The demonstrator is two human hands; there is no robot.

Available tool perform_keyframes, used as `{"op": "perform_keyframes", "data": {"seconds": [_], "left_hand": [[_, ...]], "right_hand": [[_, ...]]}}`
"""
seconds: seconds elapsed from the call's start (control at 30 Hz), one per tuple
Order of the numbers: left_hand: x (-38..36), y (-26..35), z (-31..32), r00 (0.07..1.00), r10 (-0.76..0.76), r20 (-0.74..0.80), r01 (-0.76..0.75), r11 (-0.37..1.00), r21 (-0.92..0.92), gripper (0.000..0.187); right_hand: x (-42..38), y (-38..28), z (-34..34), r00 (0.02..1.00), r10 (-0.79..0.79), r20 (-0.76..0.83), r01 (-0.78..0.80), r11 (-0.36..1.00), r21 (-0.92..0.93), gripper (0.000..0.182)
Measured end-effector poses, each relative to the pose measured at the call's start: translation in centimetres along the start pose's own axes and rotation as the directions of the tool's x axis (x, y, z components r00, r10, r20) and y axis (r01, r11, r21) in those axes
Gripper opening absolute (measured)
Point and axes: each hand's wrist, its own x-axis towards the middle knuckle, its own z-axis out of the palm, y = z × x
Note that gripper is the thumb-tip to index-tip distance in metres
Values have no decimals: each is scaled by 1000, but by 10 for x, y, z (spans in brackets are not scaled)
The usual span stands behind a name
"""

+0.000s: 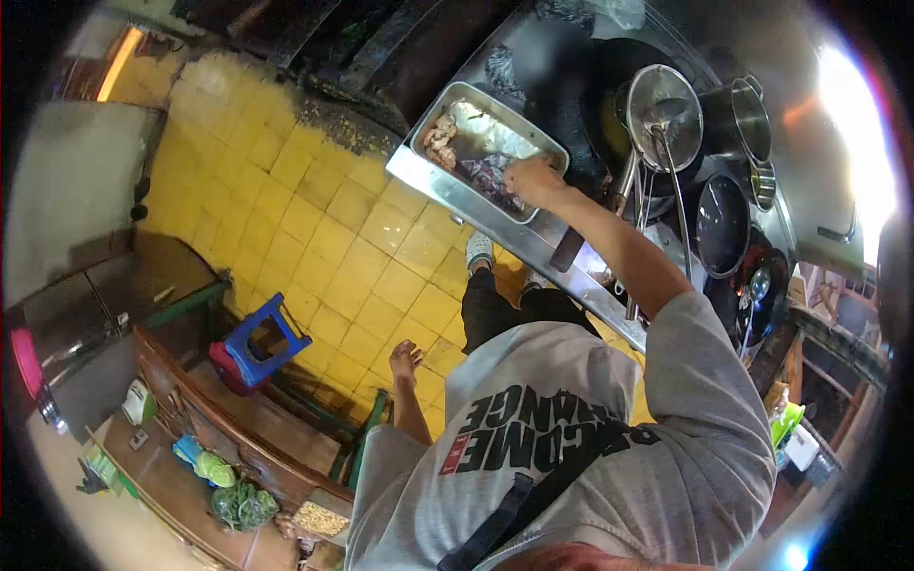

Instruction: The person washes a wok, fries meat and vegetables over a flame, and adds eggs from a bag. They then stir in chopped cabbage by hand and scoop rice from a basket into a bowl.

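Observation:
My right hand point(535, 181) reaches into a rectangular metal tray point(455, 188) at the stove counter's edge. Its fingers are closed and bent down at dark purplish pieces point(490, 177), perhaps meat; what they grip is hidden. Pale, pinkish-brown chunks point(440, 143) that look like meat lie at the tray's left end. Some thin liquid shows on the tray's bottom. My left hand point(406, 362) hangs at my side above the yellow floor, away from the tray. Its fingers are loosely bent and apart, with nothing in them.
Right of the tray are a strainer point(665, 105) with a ladle, a deep pot point(738, 122), a black pan point(722, 225) and a dark wok. A blue stool point(268, 341) stands on the tiled floor point(367, 276). Behind it, a wooden counter point(157, 466) bears leafy greens point(245, 504).

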Motion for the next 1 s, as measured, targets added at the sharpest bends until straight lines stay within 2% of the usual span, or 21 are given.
{"op": "perform_keyframes", "data": {"seconds": [0.03,0.1,0.17,0.23,0.3,0.33,0.37,0.43,0.5,0.57,0.63,0.7,0.73,0.77,0.8,0.83,0.87,0.9,0.97,1.0], "left_hand": [[0,7,7,999,-44,5,44,999,-11,35],[-2,14,18,999,-41,-14,42,998,50,28],[1,18,28,999,-38,1,38,992,116,25],[1,23,34,999,-24,23,20,987,161,25],[4,22,46,999,-5,42,-2,984,179,25],[6,20,48,999,8,52,-18,981,192,25],[4,20,55,997,14,81,-31,977,212,25],[-10,17,66,998,52,44,-60,972,227,27],[-23,4,75,993,99,67,-111,969,223,28],[-37,-9,77,985,150,80,-165,960,227,29],[-53,-31,81,994,66,92,-82,980,183,32],[-91,-51,97,993,103,58,-114,963,244,35],[-100,-67,93,993,110,40,-116,957,264,35],[-107,-82,92,993,120,24,-122,952,282,36],[-125,-91,95,998,62,32,-67,976,205,36],[-134,-103,95,997,71,28,-76,975,210,36],[-142,-113,94,999,38,16,-41,961,274,36],[-148,-119,94,1000,6,2,-6,941,339,36],[-158,-125,103,1000,27,6,-27,930,366,37],[-168,-125,104,999,36,2,-34,921,387,37]], "right_hand": [[-14,-2,-17,994,14,-105,18,955,295,11],[-52,-8,-67,964,-17,-265,115,925,362,11],[-94,7,-105,950,166,-263,2,844,537,12],[-141,51,-132,901,283,-327,70,651,756,13],[-194,112,-152,747,398,-532,129,699,703,13],[-225,146,-162,717,426,-551,107,714,692,15],[-251,170,-162,608,525,-596,184,637,749,14],[-295,231,-153,469,689,-553,89,586,805,13],[-323,333,-100,365,758,-541,-54,597,800,13],[-343,400,-47,252,904,-345,-355,418,836,11],[-355,405,-4,142,831,-538,-654,486,579,10],[-345,439,46,251,888,-384,-760,427,489,12],[-344,435,51,516,771,-373,-697,631,341,13],[-338,429,55,739,593,-319,-560,804,198,13],[-336,426,57,740,592,-318,-555,806,208,13],[-335,424,54,666,684,-298,-607,729,316,14],[-336,421,51,583,767,-267,-647,637,420,16],[-339,412,43,578,771,-268,-643,632,432,16],[-352,389,20,540,799,-265,-733,601,318,19],[-354,385,18,604,750,-269,-716,659,230,22]]}}
